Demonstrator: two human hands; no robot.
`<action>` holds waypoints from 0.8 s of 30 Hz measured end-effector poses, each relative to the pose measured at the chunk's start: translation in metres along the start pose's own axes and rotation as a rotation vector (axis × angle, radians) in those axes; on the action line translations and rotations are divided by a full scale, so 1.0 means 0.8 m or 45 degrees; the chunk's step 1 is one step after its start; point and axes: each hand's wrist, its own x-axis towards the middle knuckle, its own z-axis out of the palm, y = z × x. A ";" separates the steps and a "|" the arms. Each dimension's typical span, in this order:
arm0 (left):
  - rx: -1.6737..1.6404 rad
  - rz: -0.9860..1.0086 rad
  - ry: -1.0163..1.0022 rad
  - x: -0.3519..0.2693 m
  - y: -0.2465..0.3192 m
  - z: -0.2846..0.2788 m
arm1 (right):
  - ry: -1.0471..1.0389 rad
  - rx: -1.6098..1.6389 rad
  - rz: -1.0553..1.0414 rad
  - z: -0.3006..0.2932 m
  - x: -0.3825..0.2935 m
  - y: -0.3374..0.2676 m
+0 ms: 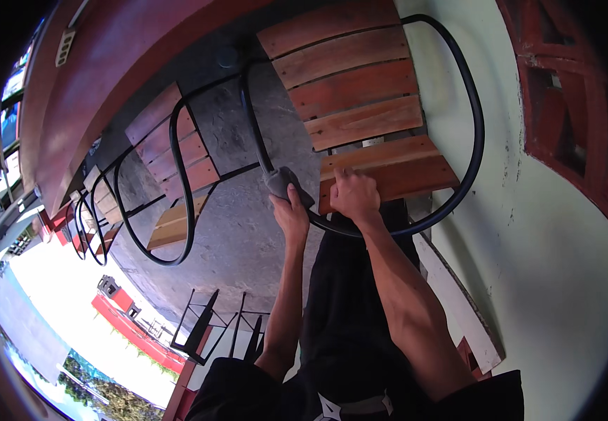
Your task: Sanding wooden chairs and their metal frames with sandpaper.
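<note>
A chair with wooden slats (356,87) and a curved black metal tube frame (477,116) stands right before me. My left hand (290,210) holds a grey cloth (287,184) wrapped against the black tube at the chair's left side. My right hand (355,194) is on or just above the front wooden slats (388,168), its fingers curled; whether it grips anything cannot be made out. The tube passes in front of the slats, near my right wrist.
More slatted chairs (172,142) with black tube frames stand in a row at the left on the grey floor (235,210). A pale wall (535,263) rises at the right. Black metal stools or frames (198,326) are at the lower left. A reddish counter edge (140,68) runs along the top left.
</note>
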 end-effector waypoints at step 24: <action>-0.288 0.079 -0.039 0.085 -0.027 -0.001 | 0.099 0.056 -0.023 -0.008 0.001 -0.012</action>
